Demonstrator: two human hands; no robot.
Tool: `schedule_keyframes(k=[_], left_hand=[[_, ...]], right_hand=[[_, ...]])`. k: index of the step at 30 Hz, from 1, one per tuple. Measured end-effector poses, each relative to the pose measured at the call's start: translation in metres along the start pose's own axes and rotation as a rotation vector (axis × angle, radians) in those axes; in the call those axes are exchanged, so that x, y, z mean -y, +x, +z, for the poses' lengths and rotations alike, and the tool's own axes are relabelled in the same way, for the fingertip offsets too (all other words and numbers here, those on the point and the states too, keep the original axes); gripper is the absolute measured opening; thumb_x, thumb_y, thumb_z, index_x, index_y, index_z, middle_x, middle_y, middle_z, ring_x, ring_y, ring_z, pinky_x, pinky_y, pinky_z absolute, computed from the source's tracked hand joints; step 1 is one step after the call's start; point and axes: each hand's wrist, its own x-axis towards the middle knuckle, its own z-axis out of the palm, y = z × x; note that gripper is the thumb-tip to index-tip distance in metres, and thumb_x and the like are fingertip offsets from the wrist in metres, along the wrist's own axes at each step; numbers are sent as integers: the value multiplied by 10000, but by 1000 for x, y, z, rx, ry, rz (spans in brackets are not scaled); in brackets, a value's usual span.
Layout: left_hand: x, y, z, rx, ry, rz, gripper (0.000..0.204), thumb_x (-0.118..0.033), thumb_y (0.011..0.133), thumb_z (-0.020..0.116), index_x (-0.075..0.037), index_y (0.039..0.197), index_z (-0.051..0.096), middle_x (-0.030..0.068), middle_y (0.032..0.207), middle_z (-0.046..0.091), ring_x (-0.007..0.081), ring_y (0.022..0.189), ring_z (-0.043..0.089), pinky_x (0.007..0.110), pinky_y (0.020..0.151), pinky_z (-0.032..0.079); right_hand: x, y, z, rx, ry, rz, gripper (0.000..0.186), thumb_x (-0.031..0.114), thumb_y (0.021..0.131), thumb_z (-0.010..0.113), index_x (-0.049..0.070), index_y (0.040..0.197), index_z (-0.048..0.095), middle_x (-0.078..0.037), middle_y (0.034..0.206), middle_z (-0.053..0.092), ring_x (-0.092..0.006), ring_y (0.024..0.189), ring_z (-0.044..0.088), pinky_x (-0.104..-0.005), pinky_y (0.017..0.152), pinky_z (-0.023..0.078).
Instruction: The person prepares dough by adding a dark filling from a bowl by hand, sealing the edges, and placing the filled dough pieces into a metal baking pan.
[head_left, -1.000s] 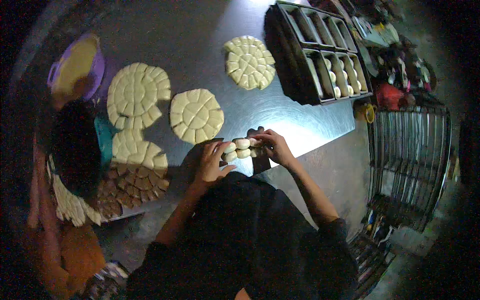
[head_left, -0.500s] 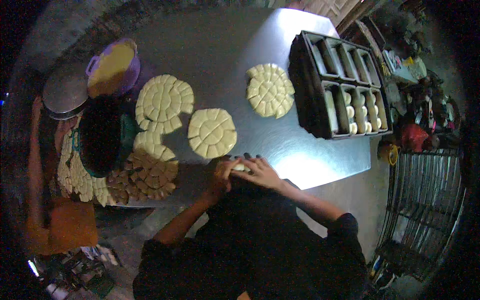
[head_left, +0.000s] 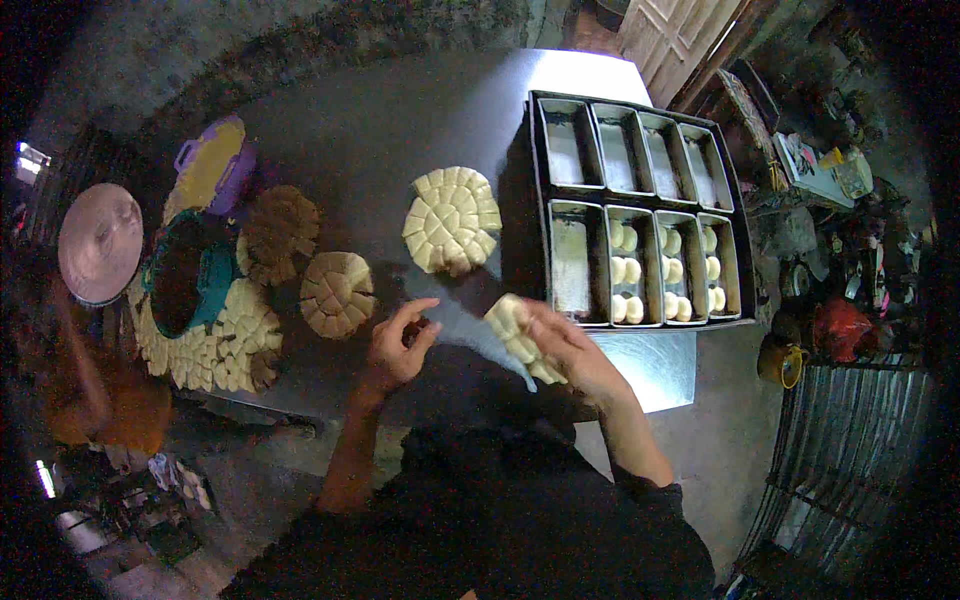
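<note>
My right hand (head_left: 572, 352) grips a floppy slab of pale dough (head_left: 520, 338) by its right side, above the metal table. The slab looks divided into several segments. My left hand (head_left: 402, 345) is apart from it to the left, thumb and fingers spread, holding nothing. Just beyond my hands lies a pale dough round (head_left: 452, 215) cut into wedges and blocks. A smaller cut round (head_left: 337, 293) lies left of my left hand, in shadow. To the right stands a dark tray of loaf tins (head_left: 569, 258); three front tins hold pairs of small dough balls (head_left: 626, 270).
Farther left are another shadowed cut round (head_left: 280, 232), many dough pieces (head_left: 225, 340), a green tub (head_left: 205, 280), a purple basin (head_left: 238, 180) and a round metal disc (head_left: 100, 243). Another person's orange-brown clothing (head_left: 115, 415) shows at the left. A wire rack (head_left: 850, 450) stands right of the table.
My hands were together around small pale dough at the table's front edge; now they are apart, the right one holding the slab. The view has shifted, with the loaf tins nearer the middle.
</note>
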Motion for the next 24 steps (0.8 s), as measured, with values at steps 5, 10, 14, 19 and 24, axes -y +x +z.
schedule_keyframes(k=[5, 10, 14, 19, 24], left_hand=[[-65, 16, 70, -139, 9, 105, 268, -94, 902, 683, -79, 1169, 673, 104, 970, 691, 229, 812, 657, 348, 732, 510], [-98, 31, 111, -101, 262, 111, 248, -178, 850, 724, -109, 1086, 697, 74, 1090, 685, 282, 1078, 615, 434, 1004, 407], [-119, 41, 145, -44, 467, 200, 330, -305, 880, 689, -142, 1167, 672, 64, 1220, 635, 251, 1202, 559, 544, 1109, 261], [-127, 61, 193, 303, 725, 115, 562, -428, 972, 517, -88, 1420, 529, 160, 1473, 481, 338, 1427, 367, 690, 1157, 90], [-126, 53, 197, 328, 803, 158, 640, -426, 997, 454, 2, 1473, 435, 216, 1500, 443, 404, 1445, 319, 687, 1174, 32]], right_hand=[[13, 23, -44, -462, -833, -375, 477, 261, 1027, 550, -5, 1413, 457, -246, 1280, 580, -364, 1174, 577, -414, 1016, 442], [10, 47, -75, -409, -1073, -456, 466, 119, 934, 608, 54, 1386, 512, -245, 1316, 574, -421, 1206, 553, -493, 979, 471], [45, 60, -116, -371, -1472, -627, 407, 104, 862, 622, 182, 1261, 641, -77, 1253, 646, -270, 1130, 615, -446, 999, 380], [57, 100, -132, 16, -1748, -490, 258, 168, 945, 570, 188, 1171, 691, -50, 1080, 647, -242, 1056, 600, -449, 963, 345], [54, 116, -141, -89, -1548, -506, 265, 131, 827, 630, 163, 1080, 704, -68, 1074, 655, -254, 1105, 610, -474, 949, 357]])
